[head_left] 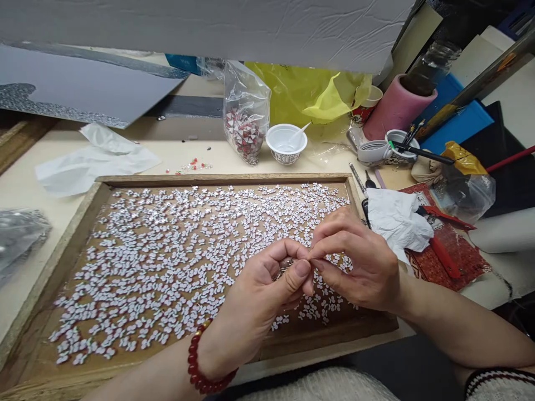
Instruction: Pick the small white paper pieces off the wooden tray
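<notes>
Beyond the far rim I see a white plastic cup [286,144] with a small spoon in it, and just left of it a clear bag [246,114] of red-and-white pieces. A yellow plastic bag [309,94] slumps behind the cup. I make out 1 pink roll [395,108] to the right, near 2 small tubs [387,148] holding what may be brushes. Crumpled white tissue [397,220] lies beside a red-handled tool [443,253]. White paper [94,159] sits far left.

readable text: none, honestly | white bowl [286,143] behind the wooden tray [225,179]: dark pattern round its rim, no letters i can make out | red mat [453,253] right of the tray: ornate print, too blurry to read
</notes>
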Available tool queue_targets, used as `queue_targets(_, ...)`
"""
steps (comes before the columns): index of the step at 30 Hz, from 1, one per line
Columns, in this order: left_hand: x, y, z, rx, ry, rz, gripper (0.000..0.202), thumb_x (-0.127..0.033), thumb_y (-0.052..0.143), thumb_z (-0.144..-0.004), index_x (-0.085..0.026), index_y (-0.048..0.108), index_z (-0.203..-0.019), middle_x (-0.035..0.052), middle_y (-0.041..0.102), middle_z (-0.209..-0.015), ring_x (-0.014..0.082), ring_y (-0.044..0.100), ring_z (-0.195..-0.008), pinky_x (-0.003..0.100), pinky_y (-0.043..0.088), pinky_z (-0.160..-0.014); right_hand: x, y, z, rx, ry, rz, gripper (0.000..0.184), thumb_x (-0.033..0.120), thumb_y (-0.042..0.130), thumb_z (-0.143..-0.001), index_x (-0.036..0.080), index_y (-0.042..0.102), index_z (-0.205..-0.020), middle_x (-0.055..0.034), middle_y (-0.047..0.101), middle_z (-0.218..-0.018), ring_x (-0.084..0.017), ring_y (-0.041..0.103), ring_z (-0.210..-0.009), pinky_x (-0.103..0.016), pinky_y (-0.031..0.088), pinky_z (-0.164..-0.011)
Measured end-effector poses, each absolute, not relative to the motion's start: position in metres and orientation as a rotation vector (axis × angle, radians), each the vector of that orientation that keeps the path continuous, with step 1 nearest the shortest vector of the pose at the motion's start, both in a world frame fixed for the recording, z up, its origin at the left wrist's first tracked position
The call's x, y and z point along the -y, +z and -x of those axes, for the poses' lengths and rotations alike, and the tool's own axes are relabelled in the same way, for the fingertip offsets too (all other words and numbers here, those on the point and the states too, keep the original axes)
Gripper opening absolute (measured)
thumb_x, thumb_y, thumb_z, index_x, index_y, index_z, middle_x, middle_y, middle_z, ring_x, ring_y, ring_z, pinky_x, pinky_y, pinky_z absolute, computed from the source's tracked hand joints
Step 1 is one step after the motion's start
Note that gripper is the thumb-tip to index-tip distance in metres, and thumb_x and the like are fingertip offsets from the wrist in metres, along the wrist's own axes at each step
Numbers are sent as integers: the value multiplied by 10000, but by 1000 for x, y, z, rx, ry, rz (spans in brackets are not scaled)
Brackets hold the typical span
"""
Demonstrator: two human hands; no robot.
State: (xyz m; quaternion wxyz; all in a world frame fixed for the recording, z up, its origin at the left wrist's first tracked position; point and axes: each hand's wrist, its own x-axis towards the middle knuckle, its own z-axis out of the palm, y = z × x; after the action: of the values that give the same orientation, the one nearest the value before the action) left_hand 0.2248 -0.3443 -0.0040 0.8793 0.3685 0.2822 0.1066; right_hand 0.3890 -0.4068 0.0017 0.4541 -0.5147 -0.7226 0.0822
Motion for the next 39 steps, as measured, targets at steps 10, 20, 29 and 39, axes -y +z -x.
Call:
queue_targets(10, 343, -2, -224, -586, 235, -856, 234, -380, 628, -872, -181, 529, -801, -52, 496, -615, 64, 330, -520, 190, 233, -462, 405, 4, -393, 1720, 342, 1255, 26, 180, 627, -833, 183, 609, -853, -35, 628, -802, -145, 596, -787, -330, 499, -732)
queue_targets(20, 341, -5, -222, -584, 173, -876, 237, -384, 625, -874, -186, 519, -797, -56, 498, -616, 68, 324, -532, 203, 235, -477, 404, 6, -398, 1814, 375, 1209, 25, 134, 613, -828, 146, 593, -819, -53, 628, -792, -138, 584, -791, -325, 490, -743)
queue_targets(29, 341, -5, -222, -587, 150, -892, 238, -394, 604, -887, -191, 513, -801, -61, 502, -627, 67, 309, -532, 210, 221, -479, 404, 7, -402, 1847, 423, 1181, 18, 162, 599, -860, 161, 600, -878, -45, 627, -836, -134, 584, -823, -331, 493, -774)
queue_targets(39, 342, -5, -221, -638, 168, -866, 247, -391, 611, -882, -182, 527, -779, -55, 536, -601, 69, 306, -516, 227, 195, -483, 398, 15, -437, 1746, 135, 1501, 70, 151, 563, -853, 211, 570, -817, -33, 617, -800, -174, 571, -812, -341, 476, -723)
